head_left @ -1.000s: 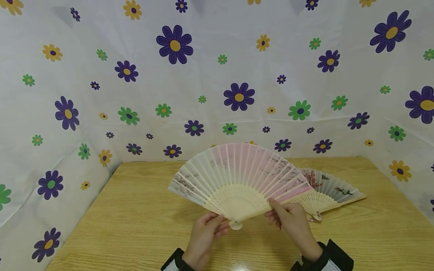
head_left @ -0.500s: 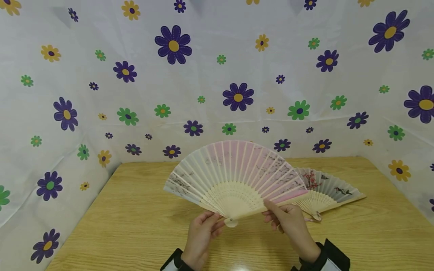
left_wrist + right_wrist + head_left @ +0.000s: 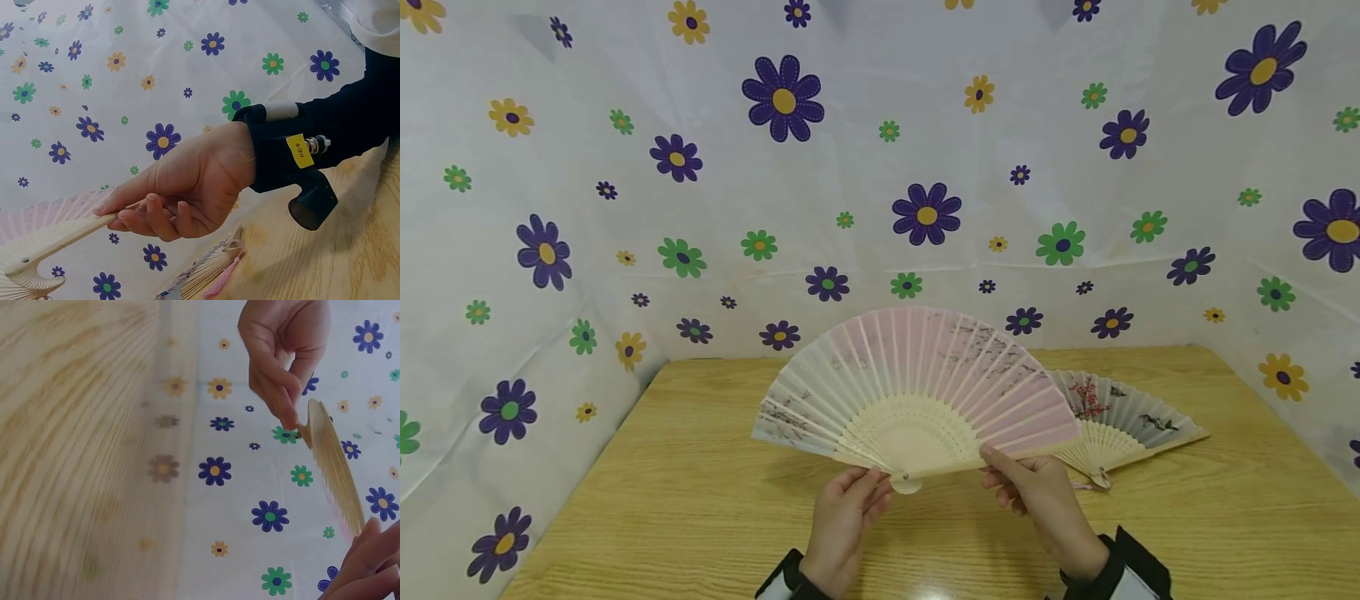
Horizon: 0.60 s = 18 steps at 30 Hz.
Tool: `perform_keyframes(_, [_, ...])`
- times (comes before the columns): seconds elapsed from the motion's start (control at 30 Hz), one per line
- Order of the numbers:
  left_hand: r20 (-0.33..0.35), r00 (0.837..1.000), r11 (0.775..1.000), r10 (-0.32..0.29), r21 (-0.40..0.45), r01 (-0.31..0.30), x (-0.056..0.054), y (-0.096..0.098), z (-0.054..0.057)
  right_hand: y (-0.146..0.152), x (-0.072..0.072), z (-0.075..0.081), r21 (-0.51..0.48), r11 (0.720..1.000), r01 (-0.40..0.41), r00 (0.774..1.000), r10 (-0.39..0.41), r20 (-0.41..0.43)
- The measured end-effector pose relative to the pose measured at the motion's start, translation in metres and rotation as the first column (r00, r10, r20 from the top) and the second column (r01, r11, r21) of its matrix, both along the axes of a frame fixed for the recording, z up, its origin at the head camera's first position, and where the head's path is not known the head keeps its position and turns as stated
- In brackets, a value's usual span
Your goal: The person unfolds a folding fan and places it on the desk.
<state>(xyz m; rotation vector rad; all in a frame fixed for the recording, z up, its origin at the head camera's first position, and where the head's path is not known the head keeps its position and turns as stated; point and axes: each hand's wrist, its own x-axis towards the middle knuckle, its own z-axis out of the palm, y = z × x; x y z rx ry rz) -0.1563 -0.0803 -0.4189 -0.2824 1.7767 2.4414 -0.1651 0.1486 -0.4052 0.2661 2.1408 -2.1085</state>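
A folding fan (image 3: 917,367) is spread wide above the table in the head view, its leaf pink and pale grey-blue with dark branch prints. My left hand (image 3: 844,517) pinches the fan's left side near the pivot, between thumb and fingers. Farther along the lower right edge, my right hand (image 3: 1037,492) grips the guard stick, thumb on the near face. The left wrist view shows this right hand (image 3: 187,184) from the side, with the pivot to its left. Seen nearly edge-on, the fan (image 3: 334,465) spans both hands in the right wrist view.
A second open fan (image 3: 1131,421), grey with red blossoms, lies on the wooden table (image 3: 700,467) behind my right hand. Its pink tassel (image 3: 223,278) shows in the left wrist view. A flower-printed white cloth (image 3: 850,167) surrounds the table's back and sides.
The pink fan has shifted slightly left and its pivot has risen a little. Its guard has tilted closer to level. Both hands keep their hold; the second fan stays put.
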Motion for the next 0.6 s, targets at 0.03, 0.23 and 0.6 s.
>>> perform_keyframes(0.03, [-0.004, 1.000, 1.000, 0.002, 0.005, -0.002, -0.0001, 0.0000, -0.0001, 0.0000, 0.0002, -0.0004, -0.011, 1.000, -0.002, 1.000, 0.002, 0.008])
perform_keyframes(0.23, [-0.009, 1.000, 1.000, 0.010, 0.024, -0.010, -0.0005, 0.0002, -0.0009, 0.0002, 0.0012, -0.0029, -0.097, 0.995, -0.022, 0.993, 0.033, 0.110])
perform_keyframes(0.6, [-0.004, 0.999, 0.997, 0.041, 0.065, -0.041, -0.0017, 0.0024, -0.0057, -0.0035, 0.0009, -0.0097, -0.251, 0.967, -0.036, 0.984, 0.078, 0.159])
